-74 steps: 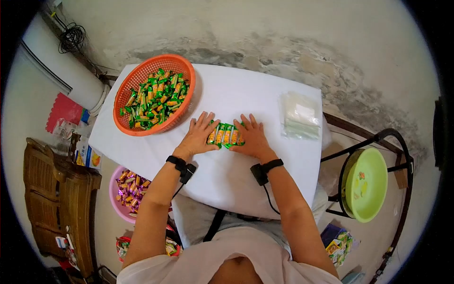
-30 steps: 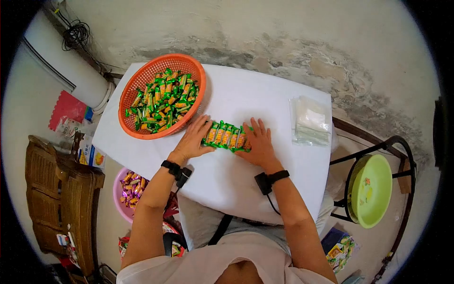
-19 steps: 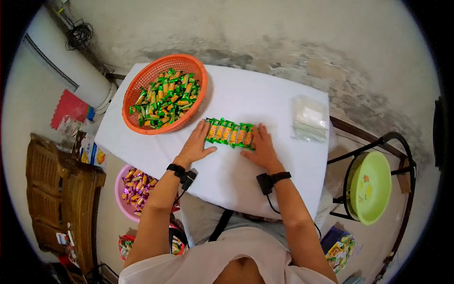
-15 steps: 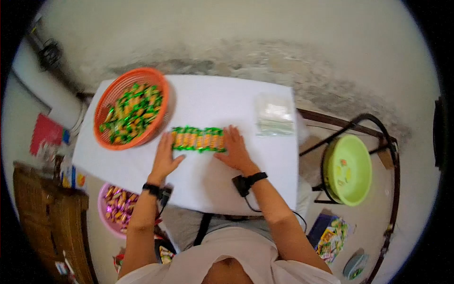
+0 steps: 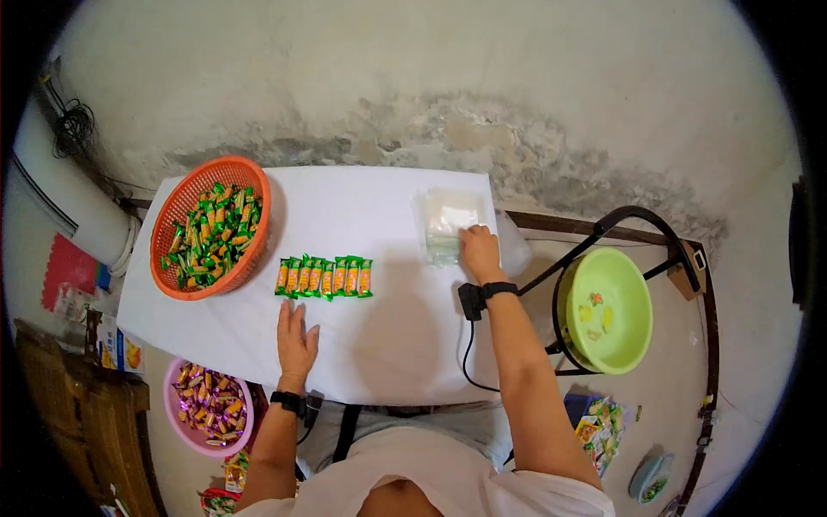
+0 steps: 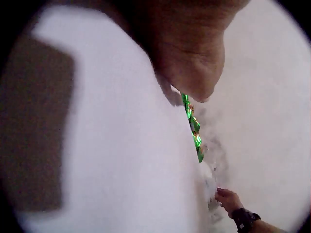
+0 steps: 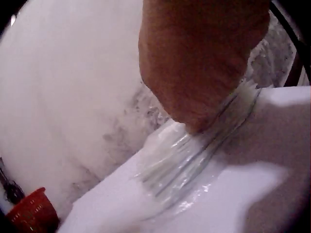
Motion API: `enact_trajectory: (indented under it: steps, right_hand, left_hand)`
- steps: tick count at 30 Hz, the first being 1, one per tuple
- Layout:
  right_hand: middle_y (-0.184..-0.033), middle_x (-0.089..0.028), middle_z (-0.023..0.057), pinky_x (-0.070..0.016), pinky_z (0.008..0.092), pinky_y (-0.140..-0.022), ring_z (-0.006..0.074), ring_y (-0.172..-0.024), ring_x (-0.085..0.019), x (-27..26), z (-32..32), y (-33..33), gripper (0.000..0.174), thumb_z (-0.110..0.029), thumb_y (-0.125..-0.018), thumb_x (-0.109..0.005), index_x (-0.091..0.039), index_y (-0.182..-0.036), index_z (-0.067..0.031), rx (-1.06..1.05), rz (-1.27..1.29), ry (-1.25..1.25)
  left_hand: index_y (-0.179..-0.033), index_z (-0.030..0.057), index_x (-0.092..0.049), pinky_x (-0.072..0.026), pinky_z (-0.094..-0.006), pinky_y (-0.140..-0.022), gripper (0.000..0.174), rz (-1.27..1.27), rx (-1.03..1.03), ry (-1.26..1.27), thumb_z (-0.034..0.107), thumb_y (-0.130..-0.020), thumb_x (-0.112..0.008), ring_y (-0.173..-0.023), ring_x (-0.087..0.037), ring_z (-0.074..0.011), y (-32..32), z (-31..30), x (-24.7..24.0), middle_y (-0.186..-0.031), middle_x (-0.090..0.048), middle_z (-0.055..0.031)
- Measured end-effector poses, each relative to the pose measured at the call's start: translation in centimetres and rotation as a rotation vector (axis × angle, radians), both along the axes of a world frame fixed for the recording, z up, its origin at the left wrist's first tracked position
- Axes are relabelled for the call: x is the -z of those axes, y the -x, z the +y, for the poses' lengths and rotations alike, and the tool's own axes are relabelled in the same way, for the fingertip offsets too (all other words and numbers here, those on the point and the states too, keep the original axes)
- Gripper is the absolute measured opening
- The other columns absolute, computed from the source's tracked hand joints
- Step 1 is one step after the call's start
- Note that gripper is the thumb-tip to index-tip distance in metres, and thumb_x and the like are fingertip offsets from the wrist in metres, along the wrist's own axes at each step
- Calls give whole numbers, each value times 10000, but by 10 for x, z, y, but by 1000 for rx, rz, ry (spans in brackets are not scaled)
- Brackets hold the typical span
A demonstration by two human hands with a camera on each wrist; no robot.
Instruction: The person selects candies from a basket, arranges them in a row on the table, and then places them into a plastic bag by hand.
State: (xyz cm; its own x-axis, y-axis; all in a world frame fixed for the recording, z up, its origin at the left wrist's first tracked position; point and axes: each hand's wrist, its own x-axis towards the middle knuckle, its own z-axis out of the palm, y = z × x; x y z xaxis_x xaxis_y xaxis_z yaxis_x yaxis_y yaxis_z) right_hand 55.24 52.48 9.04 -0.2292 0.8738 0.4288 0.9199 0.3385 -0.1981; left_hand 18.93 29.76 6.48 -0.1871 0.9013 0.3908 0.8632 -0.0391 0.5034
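Note:
A row of several snack bars in green and orange wrappers (image 5: 323, 277) lies side by side on the white-covered table. My left hand (image 5: 296, 343) rests just in front of the row's left end, fingers stretched out and holding nothing. At the table's right side, my right hand (image 5: 481, 252) touches the right edge of a stack of clear plastic bags (image 5: 448, 215). In the right wrist view the hand covers part of the bags (image 7: 180, 170), and its fingertips are hidden, so I cannot tell whether they pinch a bag.
An orange basket (image 5: 263, 194) full of the same green-wrapped bars stands at the table's back left. Below the left edge is a pink basin (image 5: 177, 422) of purple-wrapped pieces. A green basin (image 5: 633, 340) sits on a black-framed stand at the right. The wall (image 5: 388, 121) borders the table's back.
Both hands have left the ends of the bar row, which they were pressing together. The right hand has moved right to the bags; the left has drawn back toward the body. The head view has shifted.

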Motion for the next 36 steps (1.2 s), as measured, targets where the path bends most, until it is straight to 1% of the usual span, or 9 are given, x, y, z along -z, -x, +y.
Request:
enact_trajectory:
  steps: [3, 5, 8, 15, 21, 24, 28, 32, 36]
  right_hand:
    - [-912, -604, 112, -435, 424, -764, 290, -916, -550, 11, 5, -3, 141, -131, -790, -575, -648, -891, -65, -3, -157, 224]
    - [-801, -589, 75, -442, 430, -696, 294, -827, -548, 20, 7, -3, 58, -129, -763, -626, -644, -740, -79, 13, 15, 21]
    - [-807, -603, 85, -448, 432, -712, 303, -835, -558, 11, 1, -3, 86, -142, -765, -629, -651, -720, -71, 37, 114, -6]
    - [-826, -619, 119, -453, 423, -745, 325, -839, -568, 4, 4, -13, 57, -103, -763, -643, -649, -774, -47, -22, 312, -2]
    - [-803, -605, 90, -449, 408, -701, 275, -832, -572, -56, -20, -2, 51, -114, -796, -630, -636, -811, -66, 43, 459, -365]
    - [-777, -588, 107, -461, 321, -629, 243, -686, -572, -75, -67, 30, 74, -90, -800, -650, -607, -805, -31, -145, 766, -83]
    - [-785, -591, 116, -471, 309, -629, 232, -691, -584, -54, -123, 75, 87, -88, -799, -661, -607, -822, -23, -196, 859, 253]
    - [-782, -619, 101, -481, 298, -616, 212, -720, -620, -36, -164, 99, 94, -73, -801, -668, -611, -836, -6, -258, 798, 322]
    - [-856, -637, 105, -500, 306, -645, 213, -752, -638, -19, -176, 98, 96, -66, -813, -654, -627, -888, -13, -313, 748, 300]
  left_hand:
    - [-1268, 3, -491, -323, -442, -1050, 492, -21, 15, 42, 175, -826, -626, -1279, -362, -415, 1, -1, 0, -1389, -358, -274]
    - [-1243, 1, -510, -326, -443, -1046, 467, -10, 17, 18, 169, -824, -629, -1270, -374, -416, -2, -2, -5, -1385, -367, -269]
    - [-1225, 1, -524, -337, -444, -1037, 448, -86, 14, 12, 160, -820, -630, -1262, -384, -414, -4, -2, -6, -1377, -378, -267]
    - [-1214, 7, -537, -363, -421, -1031, 428, -1, 13, -14, 95, -801, -603, -1243, -415, -394, -2, -2, -4, -1395, -357, -256]
    - [-1165, 15, -574, -380, -431, -1000, 382, 42, -10, -91, 128, -804, -632, -1184, -458, -396, -12, 0, -10, -1294, -468, -250]
    - [-1064, 57, -643, -447, -380, -925, 256, -274, 130, -107, 64, -808, -634, -1057, -559, -298, -54, 5, -30, -1111, -607, -133]
    - [-1215, 12, -524, -462, -290, -904, 312, -908, 318, 197, 81, -911, -543, -1050, -581, -186, -117, 25, -34, -1173, -580, -82]
    - [-1150, 9, -563, -507, -282, -805, 265, -1480, 205, 212, 147, -923, -567, -960, -596, -146, -145, 33, -41, -1096, -601, -61]
    - [-1155, 45, -570, -507, -298, -814, 241, -1508, 148, 290, 152, -946, -519, -920, -613, -144, -138, 24, -38, -1060, -628, -53]
